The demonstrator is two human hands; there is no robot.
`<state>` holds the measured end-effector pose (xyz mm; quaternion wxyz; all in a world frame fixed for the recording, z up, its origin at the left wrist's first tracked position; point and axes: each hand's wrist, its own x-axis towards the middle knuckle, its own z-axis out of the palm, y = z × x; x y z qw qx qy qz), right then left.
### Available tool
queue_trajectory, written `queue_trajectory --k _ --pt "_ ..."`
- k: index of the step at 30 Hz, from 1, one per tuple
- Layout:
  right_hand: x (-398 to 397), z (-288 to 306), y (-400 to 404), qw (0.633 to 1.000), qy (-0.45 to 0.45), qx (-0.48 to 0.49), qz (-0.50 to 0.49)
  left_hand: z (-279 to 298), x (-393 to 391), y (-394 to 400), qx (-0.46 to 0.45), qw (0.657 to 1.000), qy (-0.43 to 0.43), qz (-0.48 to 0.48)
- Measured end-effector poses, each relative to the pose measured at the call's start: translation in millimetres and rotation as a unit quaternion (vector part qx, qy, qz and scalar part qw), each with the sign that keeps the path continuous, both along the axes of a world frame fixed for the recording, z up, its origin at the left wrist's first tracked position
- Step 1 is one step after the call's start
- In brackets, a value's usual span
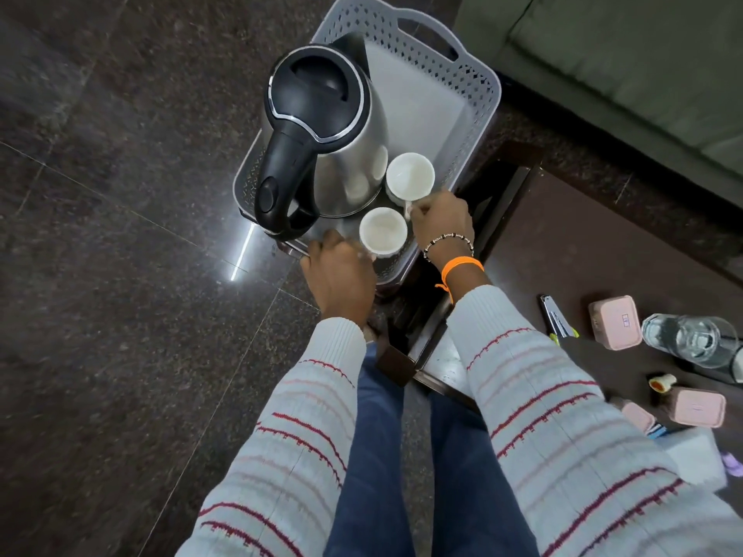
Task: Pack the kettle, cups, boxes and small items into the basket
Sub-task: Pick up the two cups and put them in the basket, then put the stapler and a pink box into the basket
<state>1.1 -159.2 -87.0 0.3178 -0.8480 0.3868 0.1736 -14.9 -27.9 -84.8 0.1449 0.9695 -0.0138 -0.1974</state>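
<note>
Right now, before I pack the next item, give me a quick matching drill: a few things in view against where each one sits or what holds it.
Things:
1. kettle
2. far cup
3. near cup
4. pink boxes

Places:
A. held by the left hand
B. on the dark table, outside the basket
C. standing in the basket, handle toward the person
D. held by its handle in the right hand

Pairs: 1-C, 2-D, 3-A, 4-B

Kettle and two cups sitting in the basket

A steel kettle [321, 126] with black lid is standing upright in the grey perforated basket [478, 86], two empty white cups [410, 176] [382, 231] sitting beside it; three pink boxes [615, 321] [699, 406] [639, 416] are lying on the dark surface [563, 243].
</note>
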Motion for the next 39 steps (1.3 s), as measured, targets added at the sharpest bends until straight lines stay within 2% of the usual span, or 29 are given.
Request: queue_trajectory --k 4,7,12,21,27,31,34,39 --pt "-26 8 -5 0.995 -0.08 0.044 -0.044 19 -13 -11 -0.104 0.991 -0.032 0.072" --pt "-58 10 -13 0.992 -0.096 0.061 -0.056 30 -33 -24 -0.173 0.981 0.002 0.085" --pt "-126 13 -38 0.987 -0.098 0.084 -0.096 31 -83 -58 -0.204 0.975 0.069 0.059" --pt "-262 -13 -115 0.973 -0.03 0.074 -0.215 -1 -172 -134 -0.156 0.966 0.196 -0.071" --pt "-321 -43 -169 0.966 -0.022 0.077 -0.245 -40 -208 -192 -0.074 0.922 0.325 -0.198" --pt "-337 -62 -206 0.954 -0.014 0.084 -0.289 -61 -219 -228 -0.058 0.918 0.333 -0.207" --pt "-340 -76 -227 0.949 -0.022 0.054 -0.31 -76 -226 -252 -0.054 0.923 0.324 -0.201" --pt "-335 -99 -248 0.962 -0.036 0.053 -0.264 -101 -234 -273 0.0 0.929 0.304 -0.21"
